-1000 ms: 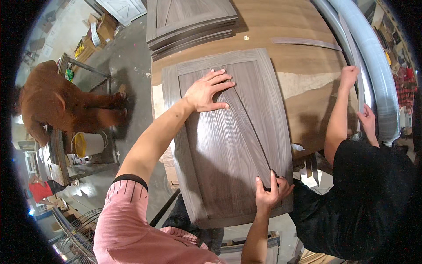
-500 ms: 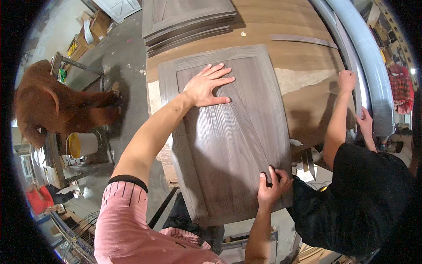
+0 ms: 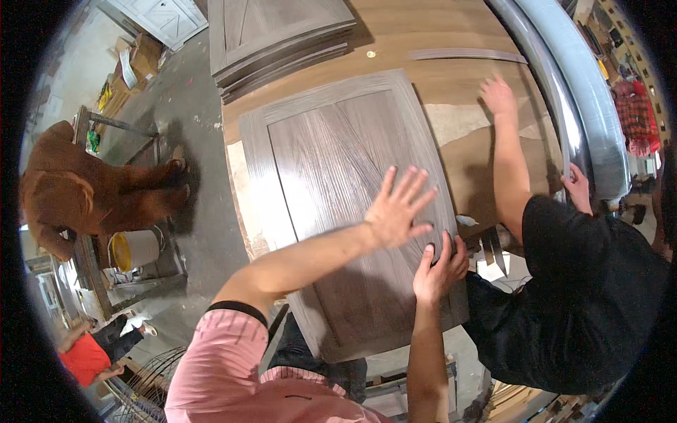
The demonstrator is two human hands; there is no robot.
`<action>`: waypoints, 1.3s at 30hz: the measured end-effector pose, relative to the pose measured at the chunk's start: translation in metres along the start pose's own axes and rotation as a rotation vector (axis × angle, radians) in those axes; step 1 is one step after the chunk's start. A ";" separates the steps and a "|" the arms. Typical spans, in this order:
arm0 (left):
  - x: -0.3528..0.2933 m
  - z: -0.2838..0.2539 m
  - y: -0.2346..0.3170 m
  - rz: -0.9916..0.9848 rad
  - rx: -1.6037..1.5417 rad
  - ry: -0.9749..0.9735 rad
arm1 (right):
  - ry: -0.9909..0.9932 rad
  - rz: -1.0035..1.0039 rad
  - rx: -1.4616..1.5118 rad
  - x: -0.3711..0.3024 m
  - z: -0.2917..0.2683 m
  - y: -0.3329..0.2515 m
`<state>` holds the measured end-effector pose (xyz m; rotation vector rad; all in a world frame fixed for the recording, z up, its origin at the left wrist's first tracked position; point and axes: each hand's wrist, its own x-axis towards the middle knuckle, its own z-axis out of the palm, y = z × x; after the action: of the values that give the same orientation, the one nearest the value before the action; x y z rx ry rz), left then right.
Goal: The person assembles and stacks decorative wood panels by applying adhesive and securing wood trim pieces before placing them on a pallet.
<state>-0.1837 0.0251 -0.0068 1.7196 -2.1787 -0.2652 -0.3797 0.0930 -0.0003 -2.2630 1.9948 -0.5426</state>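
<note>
A grey-brown wood-grain panel door [image 3: 338, 183], with a raised frame and a diagonal brace, lies flat on the table in front of me. My left hand [image 3: 400, 210] is spread over its right-middle part, palm down and fingers apart; I cannot tell whether it touches the surface. Lower down, my right hand [image 3: 441, 271] is at the door's right edge, fingers bent and thumb apart, with the fingertips near the frame. Nothing held shows in either hand.
Similar doors [image 3: 282, 35] are stacked at the far left of the brown-covered table [image 3: 395, 28]. A co-worker in black [image 3: 578, 296] stands at right beside long wrapped rolls [image 3: 585, 92]. A thin strip [image 3: 469, 54] lies behind the door. Leftward, a person in brown [image 3: 92, 190] bends near a bucket [image 3: 137, 250].
My left hand has come off the upper door, moving down and right toward my right hand. My right hand has shifted slightly up. The co-worker's left hand has left the roll and reaches over the table.
</note>
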 end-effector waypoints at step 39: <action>-0.031 0.044 0.109 0.043 0.182 -0.155 | 0.294 0.675 0.848 -0.121 -0.021 0.132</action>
<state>-0.2928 0.0788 -0.0128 1.7992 -2.4145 -0.2007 -0.5224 0.1940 -0.0444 -1.0013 1.9180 -1.3359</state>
